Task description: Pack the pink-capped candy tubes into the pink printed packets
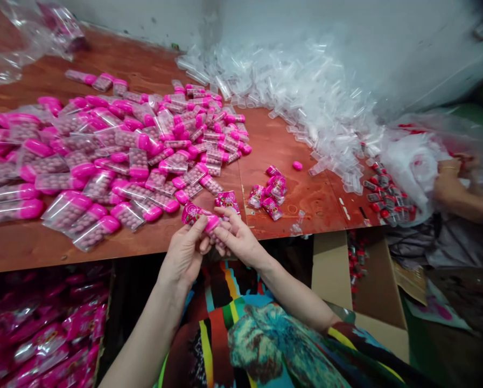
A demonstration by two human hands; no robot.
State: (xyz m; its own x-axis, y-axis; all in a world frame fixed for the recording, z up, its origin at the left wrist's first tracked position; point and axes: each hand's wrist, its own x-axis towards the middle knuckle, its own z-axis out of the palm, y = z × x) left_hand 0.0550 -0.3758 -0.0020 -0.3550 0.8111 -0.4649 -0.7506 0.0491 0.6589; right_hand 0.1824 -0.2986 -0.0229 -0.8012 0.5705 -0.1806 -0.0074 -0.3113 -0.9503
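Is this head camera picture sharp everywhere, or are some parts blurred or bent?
Head view: the hands, left hand and right hand, and the pink-capped tubes are sharp; the clear empty tubes look washed out by glare; the table edge bends from wide-angle distortion; the right corners are dark and soft.

Hands [184,253] at work: two, at 6 o'clock
Small pink packets [267,195]: about five, at 3 o'clock
Loose pink cap [297,165]: one
Pink-capped tubes [104,156]: too many to count
Empty clear tubes [306,102]: too many to count

left hand [184,253] + right hand [237,240] | pinching pink-capped tube [203,218] | table [298,199] edge
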